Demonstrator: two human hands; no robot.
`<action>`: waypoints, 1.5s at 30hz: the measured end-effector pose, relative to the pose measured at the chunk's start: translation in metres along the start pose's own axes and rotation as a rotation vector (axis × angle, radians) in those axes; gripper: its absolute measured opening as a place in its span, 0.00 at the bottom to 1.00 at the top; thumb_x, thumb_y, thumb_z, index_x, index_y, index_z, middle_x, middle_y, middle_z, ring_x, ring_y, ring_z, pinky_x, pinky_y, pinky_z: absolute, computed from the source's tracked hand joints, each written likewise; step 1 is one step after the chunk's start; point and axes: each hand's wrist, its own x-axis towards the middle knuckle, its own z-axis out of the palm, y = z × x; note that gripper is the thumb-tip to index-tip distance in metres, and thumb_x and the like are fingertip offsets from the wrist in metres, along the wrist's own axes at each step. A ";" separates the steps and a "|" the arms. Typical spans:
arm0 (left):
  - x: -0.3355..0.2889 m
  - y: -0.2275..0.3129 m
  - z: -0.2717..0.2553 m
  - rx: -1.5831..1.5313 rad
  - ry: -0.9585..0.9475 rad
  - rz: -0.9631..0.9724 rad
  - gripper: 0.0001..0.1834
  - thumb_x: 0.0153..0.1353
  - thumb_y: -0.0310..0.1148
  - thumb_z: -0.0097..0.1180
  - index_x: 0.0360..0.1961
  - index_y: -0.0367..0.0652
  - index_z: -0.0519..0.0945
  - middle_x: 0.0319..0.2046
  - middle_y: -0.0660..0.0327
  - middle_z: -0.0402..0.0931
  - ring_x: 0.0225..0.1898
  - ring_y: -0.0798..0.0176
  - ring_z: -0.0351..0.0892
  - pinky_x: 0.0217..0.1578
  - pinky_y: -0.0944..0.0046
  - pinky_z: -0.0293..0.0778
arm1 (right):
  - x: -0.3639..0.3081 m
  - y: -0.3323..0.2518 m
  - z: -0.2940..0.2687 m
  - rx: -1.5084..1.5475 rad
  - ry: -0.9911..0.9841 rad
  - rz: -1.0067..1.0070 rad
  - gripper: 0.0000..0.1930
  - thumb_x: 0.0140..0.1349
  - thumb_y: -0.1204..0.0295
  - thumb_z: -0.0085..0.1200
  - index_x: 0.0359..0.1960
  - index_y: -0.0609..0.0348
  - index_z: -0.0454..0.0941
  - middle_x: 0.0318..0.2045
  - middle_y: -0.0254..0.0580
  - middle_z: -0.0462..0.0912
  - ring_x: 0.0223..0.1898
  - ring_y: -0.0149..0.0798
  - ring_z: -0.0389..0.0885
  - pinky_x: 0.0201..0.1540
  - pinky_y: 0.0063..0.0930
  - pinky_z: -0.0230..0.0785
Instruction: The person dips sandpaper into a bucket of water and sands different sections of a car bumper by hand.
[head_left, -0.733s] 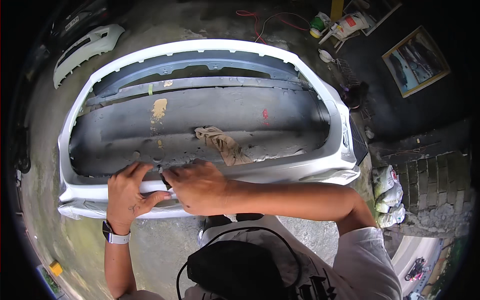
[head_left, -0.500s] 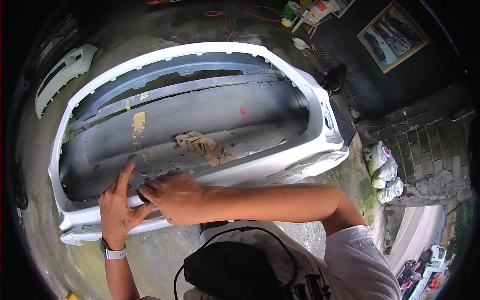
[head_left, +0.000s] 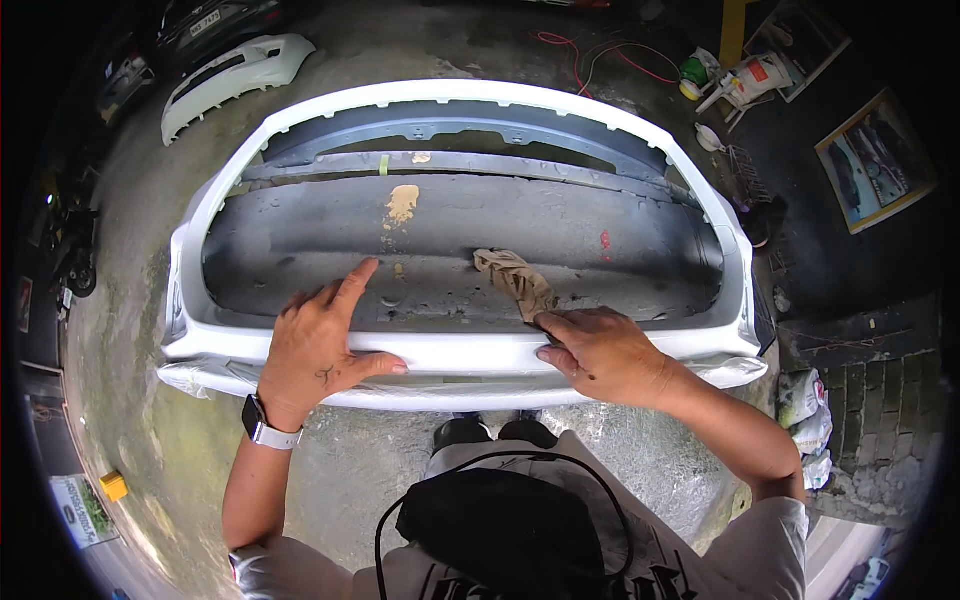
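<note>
A white car bumper lies across in front of me, its near edge running under both hands. My left hand rests on that edge at the left, thumb and fingers spread, holding nothing. Farther right, my right hand presses on the same edge with its fingers and thumb closed around a small dark thing, mostly hidden by the hand. A crumpled tan rag lies just beyond the right fingertips, on the grey, paint-stained surface framed by the bumper.
Another pale bumper lies on the floor at the far left, near a dark car. A red hose curls at the back. White sacks stand by a block wall on the right. A framed picture leans farther back.
My right hand has slid along the bumper's edge to the right, away from my left hand. The view has turned, so the bumper now lies straight across.
</note>
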 end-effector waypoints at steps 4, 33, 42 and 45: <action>-0.027 -0.048 -0.029 0.011 0.009 -0.148 0.68 0.33 0.75 0.72 0.73 0.42 0.69 0.46 0.45 0.85 0.49 0.43 0.86 0.58 0.45 0.70 | 0.084 -0.065 0.021 0.111 -0.208 -0.104 0.18 0.75 0.61 0.50 0.52 0.66 0.76 0.43 0.58 0.86 0.45 0.57 0.87 0.51 0.52 0.78; -0.051 -0.078 -0.022 -0.244 0.150 -0.335 0.46 0.35 0.43 0.84 0.59 0.37 0.82 0.35 0.51 0.87 0.37 0.52 0.89 0.38 0.58 0.81 | -0.073 0.102 -0.013 0.017 -0.045 0.065 0.25 0.79 0.53 0.43 0.66 0.56 0.76 0.59 0.52 0.83 0.57 0.55 0.82 0.68 0.44 0.69; -0.006 0.067 0.011 -0.110 -0.030 -0.090 0.30 0.52 0.46 0.74 0.54 0.40 0.86 0.49 0.49 0.87 0.50 0.44 0.85 0.54 0.55 0.75 | -0.161 0.209 -0.043 0.009 0.037 0.028 0.18 0.75 0.69 0.51 0.63 0.57 0.79 0.54 0.49 0.86 0.53 0.53 0.84 0.61 0.43 0.76; 0.032 0.150 0.035 -0.224 -0.151 -0.091 0.31 0.55 0.53 0.71 0.53 0.42 0.86 0.49 0.49 0.87 0.47 0.42 0.85 0.48 0.53 0.76 | -0.166 0.224 -0.065 -0.039 0.153 -0.016 0.16 0.70 0.75 0.53 0.59 0.59 0.81 0.52 0.49 0.86 0.49 0.53 0.86 0.54 0.42 0.80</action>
